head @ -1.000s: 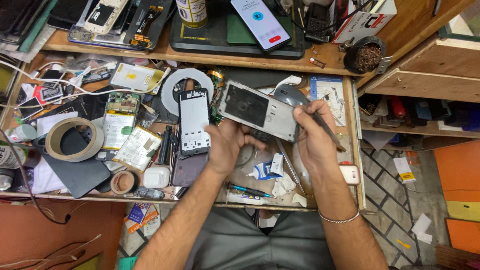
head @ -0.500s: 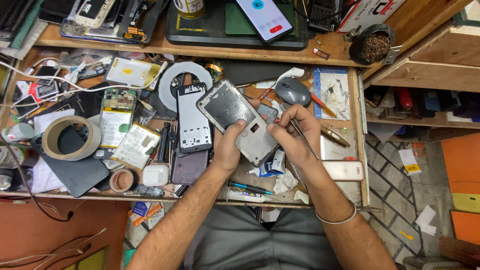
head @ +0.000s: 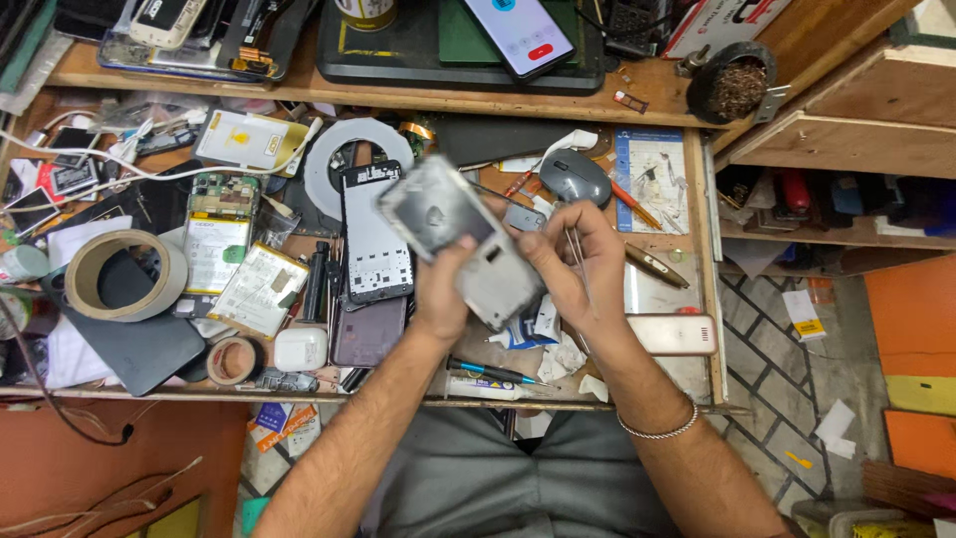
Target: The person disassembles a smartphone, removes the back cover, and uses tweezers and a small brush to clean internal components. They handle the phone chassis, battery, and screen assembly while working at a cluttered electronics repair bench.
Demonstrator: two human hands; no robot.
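Both my hands hold a grey phone back frame [head: 460, 245], blurred by motion, tilted from upper left to lower right above the cluttered bench. My left hand [head: 442, 295] grips its lower left edge. My right hand [head: 570, 261] grips its right end and also pinches thin metal tweezers [head: 579, 267] that point down. Just left of the frame lies a dark opened phone chassis [head: 370, 239] on the bench.
A tape roll [head: 124, 275], a smaller roll [head: 235, 361], phone batteries [head: 261, 289], a circuit-board phone [head: 221, 231], a white ring [head: 339, 169], a grey mouse [head: 574, 177] and a pen [head: 486, 373] crowd the bench. A lit phone [head: 520, 36] lies on the upper shelf beside a round dark pot [head: 737, 84].
The frame has been turned from nearly level to steeply tilted and drawn closer to me. Both hands moved with it, and it now looks motion-blurred.
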